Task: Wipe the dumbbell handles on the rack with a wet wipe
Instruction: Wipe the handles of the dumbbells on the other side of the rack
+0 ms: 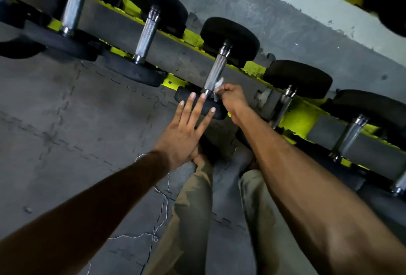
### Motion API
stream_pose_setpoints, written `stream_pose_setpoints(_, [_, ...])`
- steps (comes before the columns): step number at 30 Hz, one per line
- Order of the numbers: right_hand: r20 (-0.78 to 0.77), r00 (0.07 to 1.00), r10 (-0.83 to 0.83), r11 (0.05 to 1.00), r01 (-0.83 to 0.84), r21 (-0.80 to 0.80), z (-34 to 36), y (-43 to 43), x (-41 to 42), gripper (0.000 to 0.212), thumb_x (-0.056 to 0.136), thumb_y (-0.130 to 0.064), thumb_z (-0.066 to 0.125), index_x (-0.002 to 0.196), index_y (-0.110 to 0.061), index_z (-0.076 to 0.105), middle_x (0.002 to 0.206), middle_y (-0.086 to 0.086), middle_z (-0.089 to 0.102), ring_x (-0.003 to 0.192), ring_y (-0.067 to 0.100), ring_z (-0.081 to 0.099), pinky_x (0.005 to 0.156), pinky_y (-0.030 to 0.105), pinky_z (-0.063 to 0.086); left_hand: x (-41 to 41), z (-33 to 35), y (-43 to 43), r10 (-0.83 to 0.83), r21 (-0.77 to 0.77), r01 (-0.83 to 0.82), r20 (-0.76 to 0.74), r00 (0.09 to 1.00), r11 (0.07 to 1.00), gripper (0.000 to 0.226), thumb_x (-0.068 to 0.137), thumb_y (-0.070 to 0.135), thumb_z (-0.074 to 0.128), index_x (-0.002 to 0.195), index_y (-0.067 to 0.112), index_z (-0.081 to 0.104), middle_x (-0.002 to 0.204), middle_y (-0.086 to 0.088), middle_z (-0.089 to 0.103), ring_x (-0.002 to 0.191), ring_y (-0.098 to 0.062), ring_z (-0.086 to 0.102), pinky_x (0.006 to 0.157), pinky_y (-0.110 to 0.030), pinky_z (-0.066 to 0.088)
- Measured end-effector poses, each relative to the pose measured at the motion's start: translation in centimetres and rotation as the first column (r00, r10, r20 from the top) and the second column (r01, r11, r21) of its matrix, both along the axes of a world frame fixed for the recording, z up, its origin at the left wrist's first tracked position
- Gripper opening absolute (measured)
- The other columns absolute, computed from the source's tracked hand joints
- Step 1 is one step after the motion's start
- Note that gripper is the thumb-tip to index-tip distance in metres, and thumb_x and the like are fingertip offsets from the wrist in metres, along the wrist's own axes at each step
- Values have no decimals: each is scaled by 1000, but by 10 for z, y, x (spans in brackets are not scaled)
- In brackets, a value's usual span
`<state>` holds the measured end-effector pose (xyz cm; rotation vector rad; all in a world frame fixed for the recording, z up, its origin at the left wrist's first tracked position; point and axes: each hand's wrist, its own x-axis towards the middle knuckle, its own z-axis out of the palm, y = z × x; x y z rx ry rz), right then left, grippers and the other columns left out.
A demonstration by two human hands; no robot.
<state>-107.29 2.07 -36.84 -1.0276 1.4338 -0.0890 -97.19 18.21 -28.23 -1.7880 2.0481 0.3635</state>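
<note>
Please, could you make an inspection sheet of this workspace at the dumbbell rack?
Surface: yellow rack, dumbbells lying in a row across it.
Job's things: white wet wipe against the lower end of the middle dumbbell handle.
Clutter: nothing seen.
Hands: right hand grips the wet wipe; left hand open, fingers straight, over that dumbbell's near head.
Cables: thin wire lies on the floor mats by the legs.
Surroundings: grey wall with peeling paint.

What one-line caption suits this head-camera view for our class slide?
Right hand pinches a wet wipe against a dumbbell handle on the yellow rack, left hand spread open beside it.
</note>
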Motion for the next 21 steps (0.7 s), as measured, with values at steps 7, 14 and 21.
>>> stream_pose_setpoints(7, [-20,943,333,852,-310,-421,32,-20,-68,6,87,-32,67,87,-28,71,87,-6,73,81,12,67,76,35,53,-26,6,-10,13,29,-15,46,999,999,115,90,57,56,163,0,-12,165,-36,-22,157,-50,-12,127,-59,9])
stream_pose_setpoints(14, [-625,414,662,-67,-798,-600,48,-51,-190,29,90,-19,47,109,-19,69,117,5,67,93,35,67,65,39,55,-128,13,-23,18,29,-13,-159,987,999,116,82,50,65,166,4,0,170,-30,-7,159,-46,-4,129,-56,8])
stream_pose_setpoints(21, [-837,158,525,-237,-917,-322,55,-76,-197,34,87,-23,44,118,-24,57,120,-3,63,77,30,70,58,34,47,-195,6,-21,120,85,-107,-165,979,991,115,86,47,59,162,-4,-12,168,-32,-15,160,-44,-5,130,-52,13])
